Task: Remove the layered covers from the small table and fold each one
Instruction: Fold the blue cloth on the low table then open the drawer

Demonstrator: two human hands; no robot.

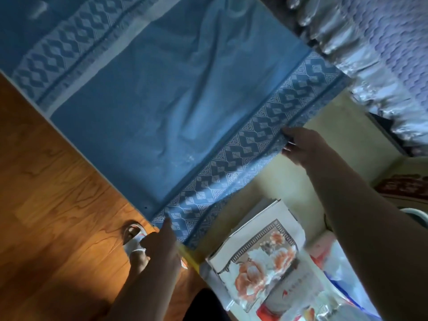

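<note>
Blue cover [176,107] held out by its patterned border, hanging over the wood floor [46,205]

Right hand [301,147] is pinching the border edge; left hand [162,242] is gripping the near corner, its fingers partly hidden. Risk: the far end is trailing out of view, so it may be dragging on the floor and folding unevenly. A slack span between the hands could let an edge slip. Floral packet [261,258] on the yellowish counter [289,181] is lying just beside the hem and could get swept off

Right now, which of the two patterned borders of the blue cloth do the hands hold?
The near border, with the square-spiral pattern, beside the yellowish table. The left hand and right hand pinch its edge. The far border, with plain diamonds, is untouched.
</note>
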